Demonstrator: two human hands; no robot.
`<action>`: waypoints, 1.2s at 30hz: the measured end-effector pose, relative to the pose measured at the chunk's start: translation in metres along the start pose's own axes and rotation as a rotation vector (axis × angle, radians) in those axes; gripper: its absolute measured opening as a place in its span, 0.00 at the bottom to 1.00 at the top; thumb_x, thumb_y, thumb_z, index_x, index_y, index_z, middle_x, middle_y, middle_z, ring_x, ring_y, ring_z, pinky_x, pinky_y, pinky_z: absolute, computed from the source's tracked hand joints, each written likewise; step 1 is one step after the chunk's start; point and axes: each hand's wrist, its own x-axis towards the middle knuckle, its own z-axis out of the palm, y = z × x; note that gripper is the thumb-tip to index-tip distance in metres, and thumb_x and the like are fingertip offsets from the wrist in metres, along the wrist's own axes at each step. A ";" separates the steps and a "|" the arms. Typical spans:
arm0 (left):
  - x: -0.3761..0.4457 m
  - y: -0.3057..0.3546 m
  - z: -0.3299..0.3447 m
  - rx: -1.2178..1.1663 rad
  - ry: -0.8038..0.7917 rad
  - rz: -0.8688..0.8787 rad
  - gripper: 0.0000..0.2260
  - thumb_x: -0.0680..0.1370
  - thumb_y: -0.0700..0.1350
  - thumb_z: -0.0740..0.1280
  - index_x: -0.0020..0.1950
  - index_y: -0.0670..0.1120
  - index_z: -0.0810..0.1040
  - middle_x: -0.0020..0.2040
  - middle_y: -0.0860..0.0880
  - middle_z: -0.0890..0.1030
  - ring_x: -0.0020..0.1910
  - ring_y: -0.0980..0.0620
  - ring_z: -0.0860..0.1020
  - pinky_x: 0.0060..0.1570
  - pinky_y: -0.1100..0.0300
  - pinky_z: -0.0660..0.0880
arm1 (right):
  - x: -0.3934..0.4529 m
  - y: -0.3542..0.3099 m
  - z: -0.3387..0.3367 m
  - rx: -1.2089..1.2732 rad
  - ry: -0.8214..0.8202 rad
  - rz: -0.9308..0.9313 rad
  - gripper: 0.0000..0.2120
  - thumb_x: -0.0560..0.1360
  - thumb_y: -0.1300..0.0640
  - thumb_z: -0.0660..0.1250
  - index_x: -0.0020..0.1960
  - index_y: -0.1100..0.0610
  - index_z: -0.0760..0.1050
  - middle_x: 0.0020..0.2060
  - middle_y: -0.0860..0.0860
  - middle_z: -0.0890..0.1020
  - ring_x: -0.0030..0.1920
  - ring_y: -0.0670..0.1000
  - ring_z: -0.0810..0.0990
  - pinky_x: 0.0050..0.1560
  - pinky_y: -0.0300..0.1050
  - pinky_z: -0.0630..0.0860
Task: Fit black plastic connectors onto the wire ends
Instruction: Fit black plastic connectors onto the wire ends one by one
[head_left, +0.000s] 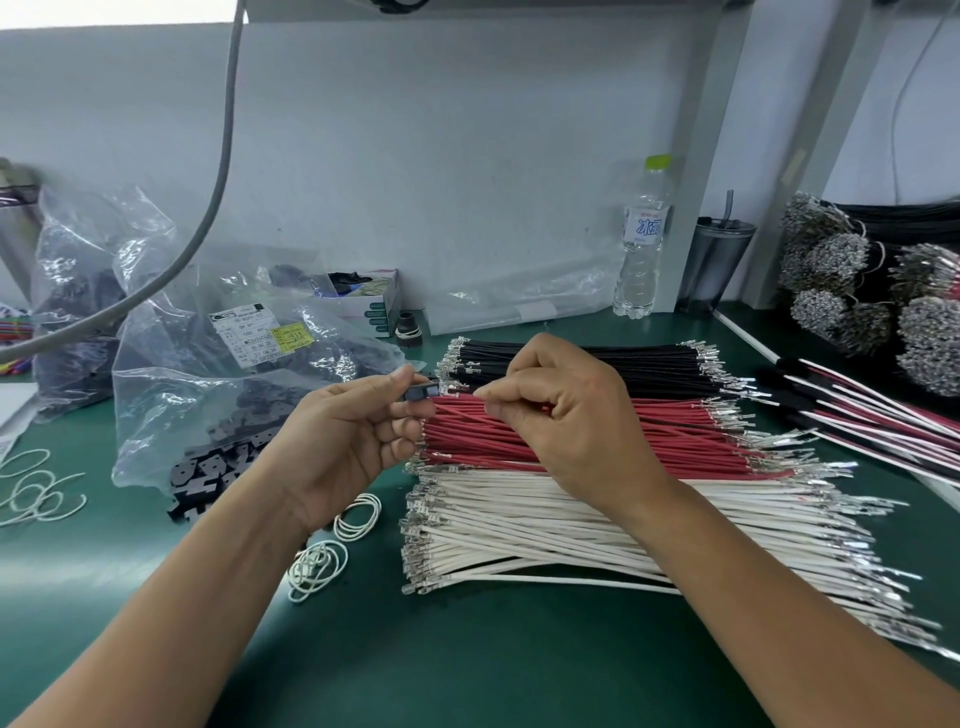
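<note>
Head view showed us our left hand pinching a black connector between thumb and forefinger, above the green bench. Our right hand was closed on a wire whose metal tip sat right at the connector's mouth; we could not tell its colour. Beneath lay black wires, red wires and white wires, with a bag of connectors to the left.

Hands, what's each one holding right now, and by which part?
The left hand pinches a black connector at its rear, between thumb and fingers. The right hand pinches a wire near its terminal end, beside the connector; its colour cannot be told.
</note>
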 end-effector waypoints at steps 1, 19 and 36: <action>0.000 0.000 0.000 0.010 0.002 -0.003 0.07 0.74 0.46 0.72 0.46 0.43 0.87 0.36 0.46 0.82 0.31 0.53 0.79 0.32 0.63 0.79 | 0.000 0.000 0.000 -0.009 -0.004 0.000 0.05 0.74 0.60 0.76 0.49 0.55 0.87 0.38 0.46 0.77 0.39 0.49 0.78 0.40 0.43 0.76; -0.002 -0.010 0.013 -0.013 0.086 0.035 0.11 0.72 0.48 0.75 0.49 0.42 0.85 0.37 0.45 0.84 0.31 0.53 0.79 0.31 0.63 0.79 | 0.000 -0.006 0.005 -0.352 0.034 -0.201 0.03 0.77 0.66 0.71 0.49 0.63 0.84 0.38 0.52 0.76 0.37 0.51 0.74 0.34 0.51 0.76; -0.009 -0.010 0.015 0.711 0.105 0.367 0.08 0.67 0.50 0.78 0.46 0.55 0.88 0.36 0.46 0.87 0.31 0.52 0.83 0.36 0.61 0.80 | 0.002 0.002 0.001 -0.015 -0.082 0.154 0.02 0.73 0.56 0.76 0.43 0.54 0.85 0.39 0.44 0.79 0.41 0.44 0.78 0.46 0.45 0.76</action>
